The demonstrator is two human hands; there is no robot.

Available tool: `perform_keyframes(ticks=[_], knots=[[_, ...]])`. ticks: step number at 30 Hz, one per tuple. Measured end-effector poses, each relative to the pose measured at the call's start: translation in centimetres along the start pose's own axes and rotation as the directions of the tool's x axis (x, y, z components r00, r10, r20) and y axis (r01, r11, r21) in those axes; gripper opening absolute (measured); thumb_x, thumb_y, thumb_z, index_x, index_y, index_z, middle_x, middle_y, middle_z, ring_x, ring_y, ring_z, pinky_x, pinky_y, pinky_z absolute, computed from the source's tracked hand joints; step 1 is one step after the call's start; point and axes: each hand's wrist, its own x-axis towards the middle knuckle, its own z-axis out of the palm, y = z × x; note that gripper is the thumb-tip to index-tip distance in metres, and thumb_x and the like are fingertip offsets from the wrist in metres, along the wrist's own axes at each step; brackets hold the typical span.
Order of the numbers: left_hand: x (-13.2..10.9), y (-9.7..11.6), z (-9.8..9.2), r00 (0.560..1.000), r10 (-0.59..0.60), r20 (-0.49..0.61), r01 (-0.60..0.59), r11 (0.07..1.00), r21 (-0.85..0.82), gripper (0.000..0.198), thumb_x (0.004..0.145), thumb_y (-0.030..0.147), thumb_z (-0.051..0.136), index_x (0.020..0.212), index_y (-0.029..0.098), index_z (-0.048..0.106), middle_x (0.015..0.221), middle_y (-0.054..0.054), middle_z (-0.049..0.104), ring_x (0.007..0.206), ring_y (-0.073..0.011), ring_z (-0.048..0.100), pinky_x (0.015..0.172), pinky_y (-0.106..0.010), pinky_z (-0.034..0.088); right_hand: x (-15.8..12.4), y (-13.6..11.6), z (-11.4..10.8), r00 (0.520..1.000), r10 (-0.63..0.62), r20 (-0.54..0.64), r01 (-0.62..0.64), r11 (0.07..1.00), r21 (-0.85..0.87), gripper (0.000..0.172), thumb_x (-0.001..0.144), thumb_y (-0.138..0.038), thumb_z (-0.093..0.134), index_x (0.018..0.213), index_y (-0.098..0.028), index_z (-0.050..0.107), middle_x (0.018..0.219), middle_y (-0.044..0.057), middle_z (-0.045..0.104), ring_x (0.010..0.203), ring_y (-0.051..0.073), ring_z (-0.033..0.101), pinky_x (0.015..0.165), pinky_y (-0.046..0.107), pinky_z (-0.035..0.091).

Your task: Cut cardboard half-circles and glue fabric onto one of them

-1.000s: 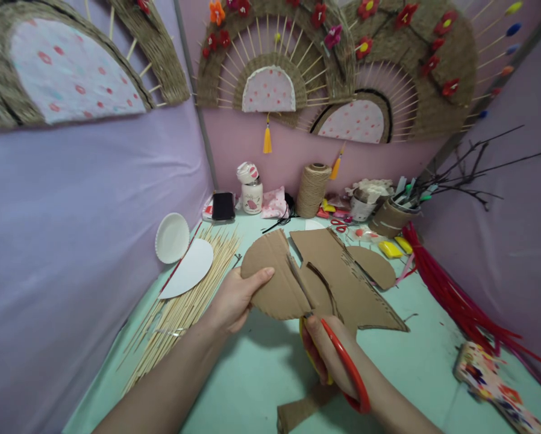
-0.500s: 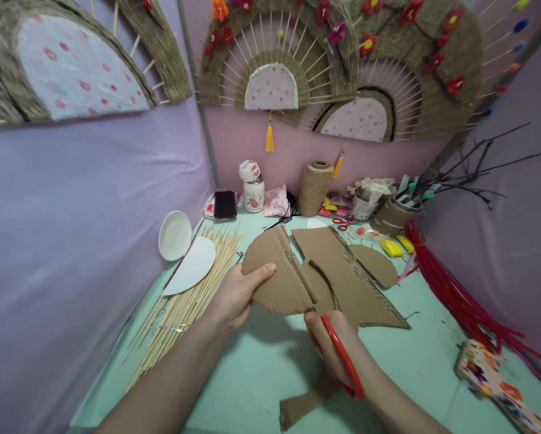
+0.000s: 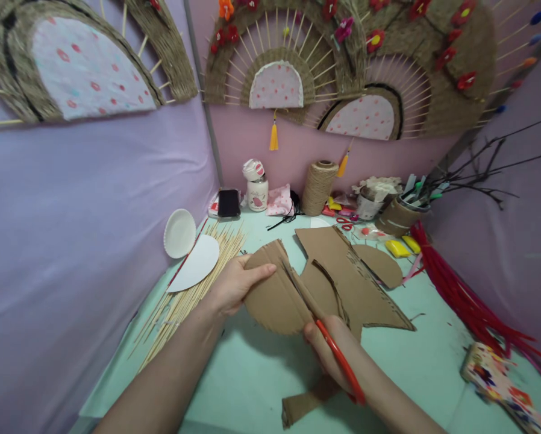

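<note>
My left hand [image 3: 238,283] pinches the left edge of a rounded piece of cardboard [image 3: 273,295], thumb on top. My right hand [image 3: 331,352] grips scissors with red handles [image 3: 343,361]. The scissor blades lie along a slit near the right edge of the piece, and a narrow strip [image 3: 304,289] parts from it there. Under and behind sits a larger cut cardboard sheet [image 3: 343,271] with a curved notch. A loose cardboard scrap [image 3: 304,404] lies below my right hand. The lower loops of the scissors are partly hidden by my fingers.
Thin bamboo sticks [image 3: 189,301] lie at left under a white paper half-circle [image 3: 196,265], beside a white dish [image 3: 180,234]. Along the back stand a bottle [image 3: 256,187], a twine spool [image 3: 319,188] and a pot of branches [image 3: 399,214]. Red pipe cleaners [image 3: 455,289] lie at right.
The rounded cardboard has tilted and dropped slightly toward me. The blades have gone further along the slit, and the strip stands farther off the piece. The view has shifted slightly.
</note>
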Motion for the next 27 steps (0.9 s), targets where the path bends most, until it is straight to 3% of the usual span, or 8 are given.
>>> perform_keyframes(ticks=[11,21,27], knots=[[-0.2,-0.1,0.8,0.998,-0.032,-0.051,0.031,0.999,-0.021,0.039,0.056,0.037,0.085,0.083,0.013,0.069,0.078,-0.006,0.073,0.066,-0.016,0.065,0.059,-0.024,0.05,-0.3,-0.1,0.3,0.997,0.083,-0.001,-0.083,0.995,0.064,0.052,0.085,-0.06,0.04,0.049,-0.022,0.041,0.036,-0.004,0.036,0.037,0.01,0.034,0.039,0.023,0.022],[-0.4,0.1,0.5,1.0,0.002,-0.016,-0.003,0.999,-0.041,0.039,0.059,0.037,0.084,0.085,0.013,0.069,0.083,-0.007,0.073,0.069,-0.0162,0.065,0.062,-0.025,0.05,-0.4,-1.3,1.0,0.991,0.135,-0.017,-0.132,0.985,0.115,0.044,0.083,-0.052,0.036,0.049,-0.025,0.029,0.036,-0.006,0.026,0.037,0.008,0.023,0.039,0.025,0.015],[-0.4,0.1,0.5,0.999,0.037,-0.009,-0.038,0.998,-0.052,0.039,0.061,0.038,0.082,0.087,0.013,0.07,0.083,-0.007,0.073,0.07,-0.017,0.065,0.063,-0.026,0.05,0.1,-0.7,1.2,0.982,0.178,0.059,-0.185,0.969,0.165,0.047,0.076,-0.065,0.041,0.053,-0.025,0.031,0.037,-0.007,0.027,0.034,0.007,0.023,0.034,0.024,0.015]])
